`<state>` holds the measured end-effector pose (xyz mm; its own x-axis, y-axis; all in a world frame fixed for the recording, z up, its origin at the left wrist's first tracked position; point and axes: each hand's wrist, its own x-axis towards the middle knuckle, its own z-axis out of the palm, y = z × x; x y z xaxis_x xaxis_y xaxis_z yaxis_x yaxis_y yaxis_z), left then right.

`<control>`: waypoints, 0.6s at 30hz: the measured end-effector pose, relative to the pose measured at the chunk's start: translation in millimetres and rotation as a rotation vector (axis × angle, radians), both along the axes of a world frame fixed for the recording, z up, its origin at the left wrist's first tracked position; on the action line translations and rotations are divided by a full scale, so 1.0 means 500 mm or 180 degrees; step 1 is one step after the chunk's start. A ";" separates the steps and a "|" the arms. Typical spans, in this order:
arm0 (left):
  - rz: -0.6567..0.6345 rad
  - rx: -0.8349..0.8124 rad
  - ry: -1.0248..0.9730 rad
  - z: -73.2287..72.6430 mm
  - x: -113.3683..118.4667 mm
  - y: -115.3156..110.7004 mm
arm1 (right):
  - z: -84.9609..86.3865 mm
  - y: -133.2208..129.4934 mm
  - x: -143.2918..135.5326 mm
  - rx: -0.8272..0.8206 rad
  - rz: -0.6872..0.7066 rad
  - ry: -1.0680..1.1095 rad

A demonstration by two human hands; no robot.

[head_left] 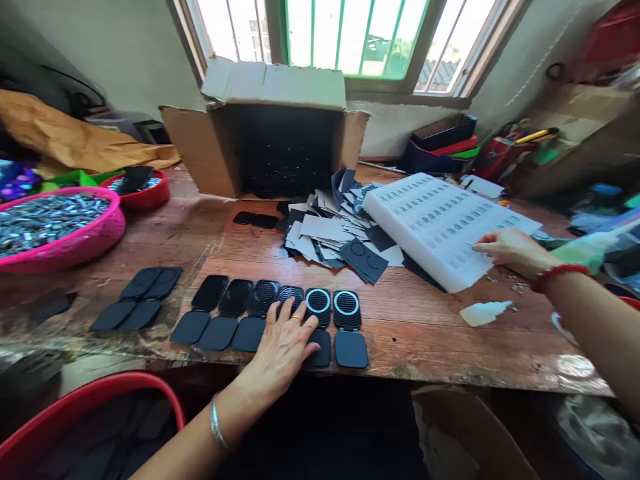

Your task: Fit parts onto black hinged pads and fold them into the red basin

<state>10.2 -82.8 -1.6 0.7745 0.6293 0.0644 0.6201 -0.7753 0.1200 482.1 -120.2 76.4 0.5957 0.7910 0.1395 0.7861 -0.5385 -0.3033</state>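
My left hand lies over a row of black hinged square cases, fingers spread and touching one of them. Each opened case has a flat lower panel and an upper half; the two upper halves at the right end carry a white ring. My right hand pinches at the near right part of a white foam tray, whose slots hold small metal pieces in rows. Whatever is between those fingertips is too small to make out.
Cut card and black sheets are heaped mid-table before an open carton. A pink basket of metal parts stands left, near a smaller red one. Below the table edge is a red basin. A white bottle-like piece lies right.
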 end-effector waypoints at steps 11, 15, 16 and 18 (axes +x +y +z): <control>0.0081 -0.0109 0.0017 -0.002 -0.004 -0.011 | 0.118 0.008 -0.238 0.0246 0.0552 0.0060; 0.0221 -0.0106 -0.0231 0.002 -0.029 -0.007 | 0.046 0.051 -0.370 0.0379 0.1334 0.1201; 0.0306 -0.0074 -0.0302 0.002 -0.039 -0.005 | 0.025 0.063 -0.400 0.0333 0.1566 0.1465; 0.0468 -0.0006 -0.0406 -0.001 -0.063 0.000 | -0.013 0.087 -0.457 0.0186 0.1843 0.1896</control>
<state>-21.1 -82.9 -2.1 0.6597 0.7354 0.1550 0.7064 -0.6771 0.2062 253.8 -76.6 70.0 0.0838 0.9963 -0.0201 0.6330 -0.0688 -0.7711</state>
